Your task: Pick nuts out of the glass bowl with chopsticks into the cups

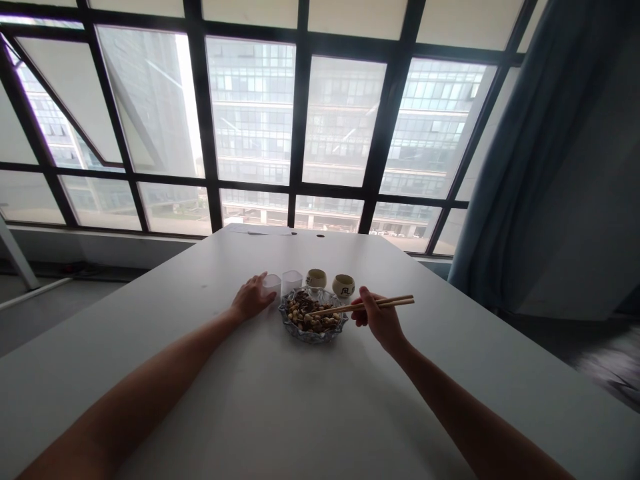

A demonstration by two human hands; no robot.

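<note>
A scalloped glass bowl (314, 335) stands on the white table, filled with a mix of brown and pale pieces (320, 323) too small to name. My right hand (377, 317), at the bowl's right, holds a pair of wooden chopsticks (395, 302), whose tips reach into the mix. My left hand (253, 298) is wrapped round the left side of a clear plastic cup (271, 285). Beside that cup is a second clear cup (291, 281). Behind the bowl sit two small cream cups with dark characters, one in the middle (316, 278) and one at the right (343, 286).
The white table (280, 413) stretches away to a wide window with dark frames (299, 120). Papers (257, 229) lie at its far edge, near two dark holes. A blue-grey curtain (505, 180) hangs at the right.
</note>
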